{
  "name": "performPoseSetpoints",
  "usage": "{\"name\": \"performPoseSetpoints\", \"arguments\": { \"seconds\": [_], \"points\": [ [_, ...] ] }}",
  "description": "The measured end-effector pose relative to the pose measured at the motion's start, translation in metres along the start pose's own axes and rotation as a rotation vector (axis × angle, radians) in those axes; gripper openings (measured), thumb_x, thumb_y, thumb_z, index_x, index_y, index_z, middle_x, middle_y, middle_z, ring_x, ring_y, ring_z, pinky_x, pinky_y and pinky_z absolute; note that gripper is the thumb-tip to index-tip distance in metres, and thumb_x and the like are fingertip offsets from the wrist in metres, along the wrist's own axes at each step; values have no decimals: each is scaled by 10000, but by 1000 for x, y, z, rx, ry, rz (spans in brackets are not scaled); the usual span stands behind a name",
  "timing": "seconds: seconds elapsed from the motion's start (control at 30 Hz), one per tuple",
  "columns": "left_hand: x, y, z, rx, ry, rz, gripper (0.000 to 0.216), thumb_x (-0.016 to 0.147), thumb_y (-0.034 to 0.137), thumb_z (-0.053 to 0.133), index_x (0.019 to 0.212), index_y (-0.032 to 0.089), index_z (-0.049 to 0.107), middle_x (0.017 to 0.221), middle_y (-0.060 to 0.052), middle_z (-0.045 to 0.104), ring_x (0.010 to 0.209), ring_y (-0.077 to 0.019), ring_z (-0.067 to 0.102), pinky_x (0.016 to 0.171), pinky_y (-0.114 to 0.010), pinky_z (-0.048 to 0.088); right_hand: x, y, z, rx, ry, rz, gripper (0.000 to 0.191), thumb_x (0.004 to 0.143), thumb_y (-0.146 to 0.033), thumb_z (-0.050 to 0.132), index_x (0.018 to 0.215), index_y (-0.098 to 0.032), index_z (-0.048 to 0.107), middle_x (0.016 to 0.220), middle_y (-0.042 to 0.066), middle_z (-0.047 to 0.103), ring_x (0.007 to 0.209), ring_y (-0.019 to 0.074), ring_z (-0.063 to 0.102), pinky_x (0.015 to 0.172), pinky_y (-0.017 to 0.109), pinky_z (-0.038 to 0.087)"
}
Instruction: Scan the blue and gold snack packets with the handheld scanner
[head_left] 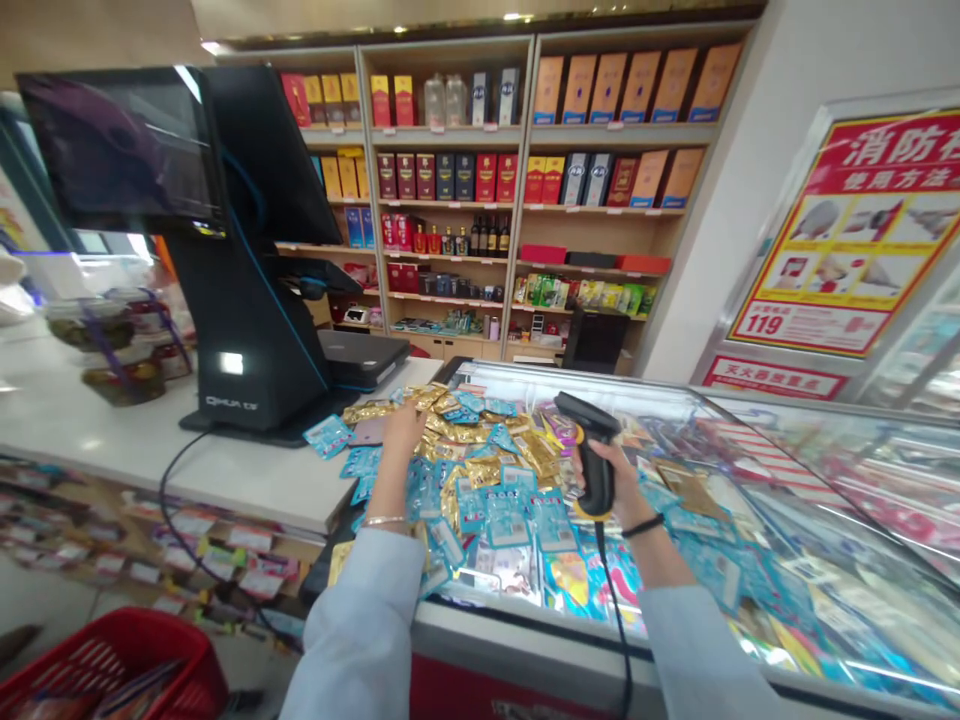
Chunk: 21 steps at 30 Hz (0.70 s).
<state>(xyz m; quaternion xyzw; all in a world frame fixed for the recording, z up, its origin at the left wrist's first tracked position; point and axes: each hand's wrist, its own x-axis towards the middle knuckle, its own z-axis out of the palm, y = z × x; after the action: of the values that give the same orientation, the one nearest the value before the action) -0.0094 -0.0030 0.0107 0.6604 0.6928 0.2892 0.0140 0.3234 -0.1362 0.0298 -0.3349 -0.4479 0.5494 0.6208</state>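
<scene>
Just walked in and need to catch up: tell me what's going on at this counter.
A person stands at a shop counter. Their right hand grips a black barcode scanner, its head over a heap of blue and gold packets spread on a glass-topped freezer. Their left hand rests on the gold packets near the black checkout terminal.

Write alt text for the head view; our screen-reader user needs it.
The right hand grips a black barcode scanner while the left hand rests on a pile of gold and blue packets on a freezer lid.
</scene>
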Motion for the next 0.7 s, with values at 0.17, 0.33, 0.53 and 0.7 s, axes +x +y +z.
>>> {"name": "performPoseSetpoints", "arguments": {
  "seconds": [0.17,0.33,0.53,0.7],
  "points": [
    [-6,-14,-1,215,-43,-135,421,903,403,479,1184,136,644,1171,-195,684,1126,-336,618,942,-444,453,18,47,14,95,-29,127,315,634,-443,742,740,-181,602,511,-19,600,345,114,512,324,213,404],
    [-10,-14,-8,262,-123,-242,611,647,613,716,1075,178,703,1233,-198,651,1229,-396,527,996,-480,390,12,75,18,143,16,264,325,630,-431,768,761,-175,616,524,-22,603,367,112,528,334,204,415],
    [-15,-2,-13,352,-278,-241,968,523,660,777,1291,101,589,1387,-262,524,1340,-415,402,1036,-468,361,8,72,15,108,29,232,385,609,-472,807,764,-171,624,520,-15,613,362,112,526,338,207,417],
    [-16,1,-10,379,-301,-244,926,520,625,807,1257,97,614,1361,-268,550,1329,-419,422,1043,-468,360,8,74,18,95,41,231,484,568,-505,846,846,-162,646,521,-19,615,357,114,526,339,208,418]
  ]
}}
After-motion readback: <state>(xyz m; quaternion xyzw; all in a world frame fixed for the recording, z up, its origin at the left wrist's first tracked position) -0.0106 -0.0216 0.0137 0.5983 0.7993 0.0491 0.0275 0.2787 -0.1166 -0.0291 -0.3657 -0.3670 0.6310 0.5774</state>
